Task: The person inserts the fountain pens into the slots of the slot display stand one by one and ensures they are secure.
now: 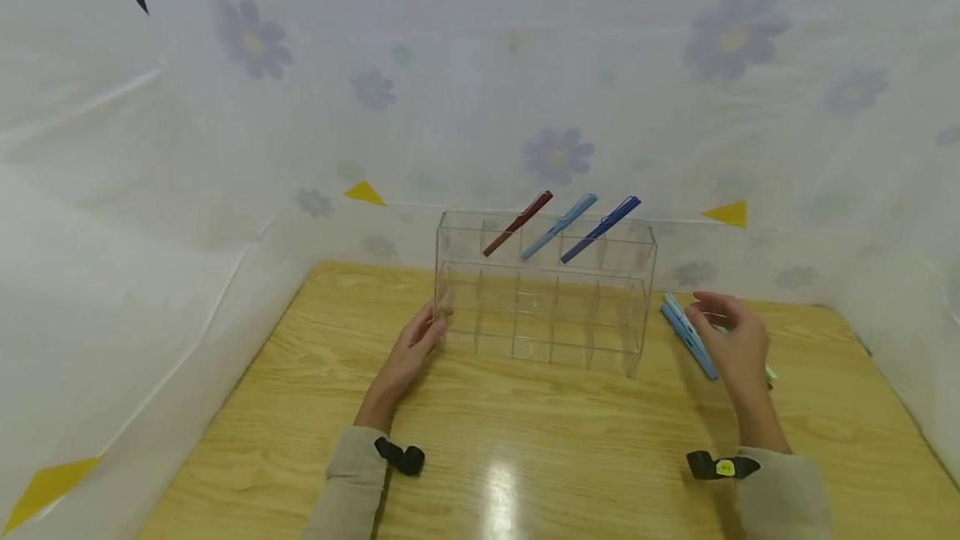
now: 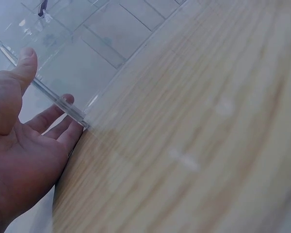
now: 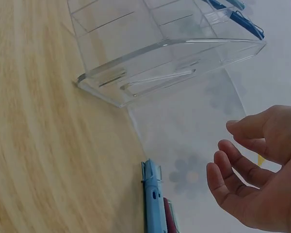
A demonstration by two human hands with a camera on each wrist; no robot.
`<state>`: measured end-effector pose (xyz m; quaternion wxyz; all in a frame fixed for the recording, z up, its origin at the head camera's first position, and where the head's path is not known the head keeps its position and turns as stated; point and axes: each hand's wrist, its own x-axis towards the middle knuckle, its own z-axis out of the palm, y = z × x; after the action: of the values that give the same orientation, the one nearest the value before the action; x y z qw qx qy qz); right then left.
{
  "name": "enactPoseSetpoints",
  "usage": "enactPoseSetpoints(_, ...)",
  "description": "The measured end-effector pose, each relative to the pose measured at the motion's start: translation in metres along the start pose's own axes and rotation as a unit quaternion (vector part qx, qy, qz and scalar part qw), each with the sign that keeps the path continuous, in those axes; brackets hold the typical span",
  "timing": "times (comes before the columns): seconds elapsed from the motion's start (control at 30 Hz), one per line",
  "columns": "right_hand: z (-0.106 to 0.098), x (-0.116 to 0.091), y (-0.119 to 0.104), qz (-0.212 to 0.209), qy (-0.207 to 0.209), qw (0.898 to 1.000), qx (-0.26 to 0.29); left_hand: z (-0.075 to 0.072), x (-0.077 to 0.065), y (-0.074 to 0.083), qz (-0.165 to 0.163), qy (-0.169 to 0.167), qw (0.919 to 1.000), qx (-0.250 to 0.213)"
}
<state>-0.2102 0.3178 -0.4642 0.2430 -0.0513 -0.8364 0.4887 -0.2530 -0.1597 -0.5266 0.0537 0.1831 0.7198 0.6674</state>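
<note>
A clear acrylic pen rack [image 1: 536, 273] with several compartments stands on the table. In its upper tier a dark red pen [image 1: 517, 223], a light blue pen [image 1: 558, 227] and a dark blue pen [image 1: 600, 229] lean side by side. At the rack's left end my left hand [image 1: 408, 348] holds the side panel, its edge between thumb and fingers [image 2: 48, 116]. To the right of the rack, my right hand [image 1: 731, 344] is held above some pens, loosely curled and holding nothing. Light blue pens [image 1: 688, 342] lie there, partly hidden by that hand.
Beside a light blue pen in the right wrist view lies a dark red pen [image 3: 170, 216]. A pale green end [image 1: 771, 373] shows past my right hand. The wooden table [image 1: 480, 432] meets a flower-patterned white curtain [image 1: 465, 107] at the back.
</note>
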Motion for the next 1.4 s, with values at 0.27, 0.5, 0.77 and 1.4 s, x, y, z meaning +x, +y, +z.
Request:
enactPoseSetpoints(0.27, 0.004, -0.007, 0.022, -0.016, -0.042, 0.996, -0.075, 0.0, 0.0, 0.0, 0.006, 0.003, 1.0, -0.002)
enactPoseSetpoints(0.5, 0.007, -0.01, 0.035, 0.001, -0.058, 0.987, -0.148, 0.0, 0.0, 0.0, 0.005, 0.003, 1.0, -0.003)
enactPoseSetpoints(0.77, 0.008, -0.017, 0.037, -0.023, -0.071, 0.98, -0.186, -0.001, 0.0, -0.001, -0.002, 0.003, 1.0, -0.001)
enactPoseSetpoints(1.4, 0.004, -0.015, 0.031, -0.01, -0.114, 0.974, -0.196, 0.0, 0.0, 0.003, -0.002, 0.001, 0.9999, -0.011)
